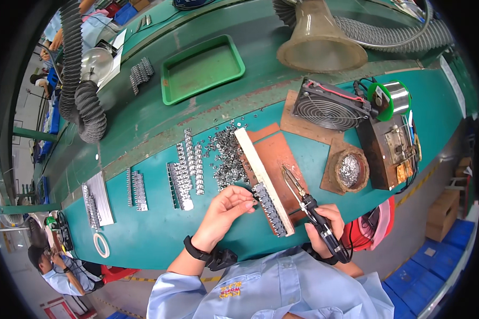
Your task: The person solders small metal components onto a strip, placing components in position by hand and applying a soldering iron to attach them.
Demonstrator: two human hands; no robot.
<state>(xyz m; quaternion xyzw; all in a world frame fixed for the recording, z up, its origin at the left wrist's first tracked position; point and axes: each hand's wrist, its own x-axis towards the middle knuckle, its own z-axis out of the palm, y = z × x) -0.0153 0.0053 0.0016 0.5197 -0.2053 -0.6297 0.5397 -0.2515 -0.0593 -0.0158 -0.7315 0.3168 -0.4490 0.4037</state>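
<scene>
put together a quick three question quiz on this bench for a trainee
1. Which hand holds the soldering iron?
2. True or false: in the picture, the solder spool is to the right of the fan.
3. Fill in: the row of dark parts lies along the ____ side of the white bar.

Key:
1. The right hand.
2. True.
3. Left.

Grn bench (149,234) carries metal pcs pile (230,154), wht ring (107,246), brn bd (277,154).
</scene>
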